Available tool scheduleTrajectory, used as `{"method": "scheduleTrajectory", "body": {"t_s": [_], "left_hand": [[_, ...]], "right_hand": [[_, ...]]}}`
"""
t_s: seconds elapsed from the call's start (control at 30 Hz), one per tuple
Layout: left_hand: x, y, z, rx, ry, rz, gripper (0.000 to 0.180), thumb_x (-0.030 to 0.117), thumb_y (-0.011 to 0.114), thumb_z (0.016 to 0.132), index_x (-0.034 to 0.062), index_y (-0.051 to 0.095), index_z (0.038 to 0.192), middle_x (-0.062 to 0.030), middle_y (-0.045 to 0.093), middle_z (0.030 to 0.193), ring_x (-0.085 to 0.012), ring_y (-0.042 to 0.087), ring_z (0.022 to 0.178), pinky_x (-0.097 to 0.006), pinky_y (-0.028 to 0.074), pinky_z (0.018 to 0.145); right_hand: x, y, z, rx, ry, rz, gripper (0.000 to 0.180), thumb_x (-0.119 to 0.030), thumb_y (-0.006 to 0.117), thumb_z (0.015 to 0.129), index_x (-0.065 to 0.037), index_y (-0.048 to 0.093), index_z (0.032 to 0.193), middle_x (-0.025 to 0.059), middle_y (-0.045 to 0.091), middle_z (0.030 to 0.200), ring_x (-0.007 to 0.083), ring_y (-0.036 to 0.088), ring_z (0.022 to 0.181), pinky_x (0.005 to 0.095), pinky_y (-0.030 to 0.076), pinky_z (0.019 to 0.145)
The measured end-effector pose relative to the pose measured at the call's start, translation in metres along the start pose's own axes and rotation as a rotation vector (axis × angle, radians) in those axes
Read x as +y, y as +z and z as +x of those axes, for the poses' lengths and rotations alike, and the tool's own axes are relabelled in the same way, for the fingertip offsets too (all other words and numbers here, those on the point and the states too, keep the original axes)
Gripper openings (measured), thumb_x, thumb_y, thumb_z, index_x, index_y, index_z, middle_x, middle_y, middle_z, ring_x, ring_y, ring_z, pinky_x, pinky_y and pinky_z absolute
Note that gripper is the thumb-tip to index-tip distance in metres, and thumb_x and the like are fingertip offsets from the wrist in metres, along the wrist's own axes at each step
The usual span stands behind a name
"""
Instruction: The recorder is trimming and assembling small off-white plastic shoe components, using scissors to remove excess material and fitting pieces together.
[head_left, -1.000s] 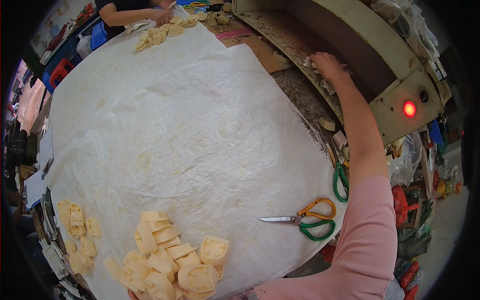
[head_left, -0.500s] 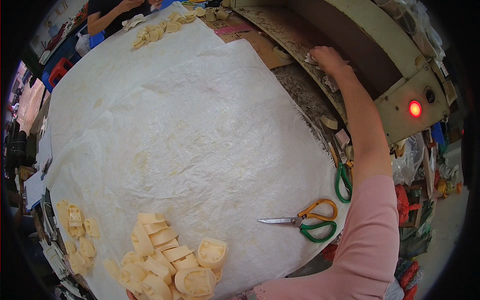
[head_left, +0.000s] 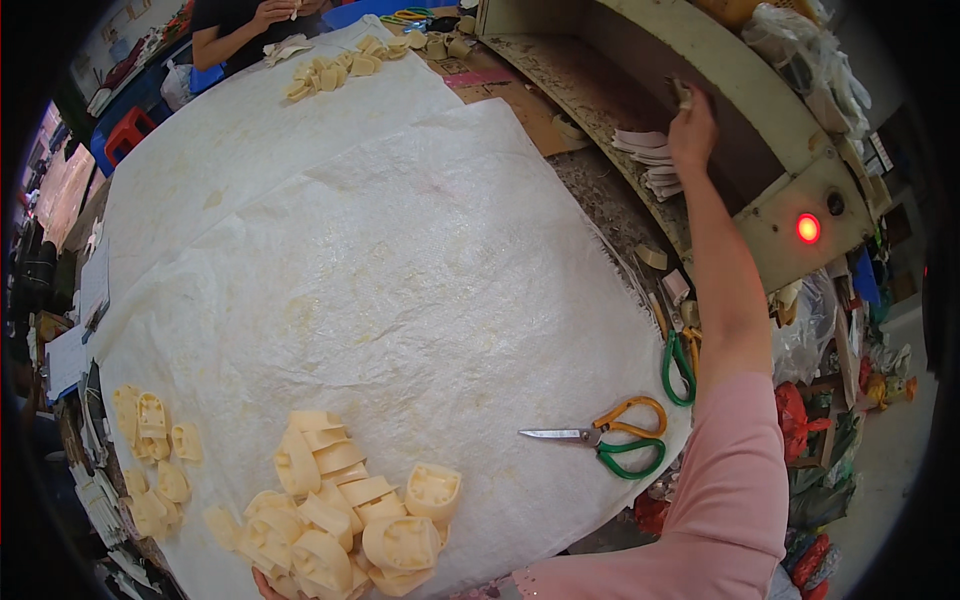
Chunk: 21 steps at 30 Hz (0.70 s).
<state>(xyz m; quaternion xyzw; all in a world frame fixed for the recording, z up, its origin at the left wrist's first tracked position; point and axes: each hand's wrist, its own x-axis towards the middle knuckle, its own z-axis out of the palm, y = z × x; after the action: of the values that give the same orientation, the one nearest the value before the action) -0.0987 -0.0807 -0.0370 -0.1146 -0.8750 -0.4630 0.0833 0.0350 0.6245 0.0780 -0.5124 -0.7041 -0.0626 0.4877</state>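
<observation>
White strips (head_left: 641, 142) on the upper-right box's (head_left: 778, 232) lip have been uncovered, the right hand (head_left: 692, 130) being shifted inward, a small piece (head_left: 684, 95) pinched; the left hand's (head_left: 264, 584) grip by lower-left cream pieces (head_left: 322, 562) cannot be told.

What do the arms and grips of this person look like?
The right arm wears a loose, short pink sleeve; the forearm is bare. The right grip is ungloved. Of the left grip, only a small bare part shows; the left arm cannot be made out.
</observation>
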Motion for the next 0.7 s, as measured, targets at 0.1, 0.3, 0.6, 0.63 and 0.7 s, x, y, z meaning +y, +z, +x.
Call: {"method": "scheduleTrajectory", "body": {"t_s": [0.1,0.3,0.6,0.63,0.7], "left_hand": [[0.008,0.004,0.004,-0.025,0.033,-0.022,0.084,0.059,0.051,0.085,-0.0022,0.029,0.138,-0.0223,0.038,0.136,-0.0347,0.039,0.123,-0.046,0.031,0.103],[0.015,0.008,0.002,-0.014,0.14,-0.189,0.066,0.034,0.041,0.093,-0.0034,0.019,0.143,-0.0217,0.037,0.139,-0.0328,0.034,0.131,-0.043,0.025,0.108],[-0.005,-0.001,0.001,0.135,0.106,-0.407,0.065,0.022,0.051,0.089,-0.0048,0.02,0.139,-0.0218,0.03,0.14,-0.0313,0.031,0.13,-0.044,0.024,0.107],[-0.003,-0.003,-0.003,0.178,0.146,-0.407,0.061,0.019,0.053,0.088,-0.0051,0.024,0.136,-0.0218,0.031,0.138,-0.0304,0.032,0.128,-0.044,0.024,0.106],[0.005,-0.016,-0.025,0.153,0.398,-0.27,0.048,0.009,0.052,0.085,-0.0032,0.036,0.129,-0.0195,0.04,0.13,-0.0285,0.039,0.122,-0.041,0.028,0.103]], "right_hand": [[-0.013,-0.033,-0.021,0.148,-0.506,0.135,0.033,0.007,0.05,0.081,-0.006,0.055,0.111,0.0136,0.059,0.106,0.0315,0.062,0.093,0.0398,0.049,0.08],[-0.077,-0.145,-0.114,-0.357,0.131,0.988,0.022,-0.009,0.046,0.096,0.003,0.053,0.113,0.0079,0.06,0.107,0.0152,0.061,0.094,0.0293,0.055,0.075],[-0.14,-0.292,-0.235,-0.81,0.156,0.892,0.02,-0.006,0.042,0.096,0.002,0.053,0.112,0.0064,0.06,0.098,0.0139,0.063,0.087,0.0292,0.056,0.072],[-0.136,-0.298,-0.246,-0.79,0.082,0.818,0.02,0.002,0.048,0.09,0.001,0.055,0.108,0.0083,0.061,0.094,0.0182,0.065,0.082,0.0297,0.055,0.067],[-0.161,-0.329,-0.265,-0.794,-0.147,0.687,0.023,0.005,0.051,0.084,0.0,0.056,0.106,0.0105,0.062,0.092,0.0222,0.064,0.079,0.0313,0.054,0.066]]}}
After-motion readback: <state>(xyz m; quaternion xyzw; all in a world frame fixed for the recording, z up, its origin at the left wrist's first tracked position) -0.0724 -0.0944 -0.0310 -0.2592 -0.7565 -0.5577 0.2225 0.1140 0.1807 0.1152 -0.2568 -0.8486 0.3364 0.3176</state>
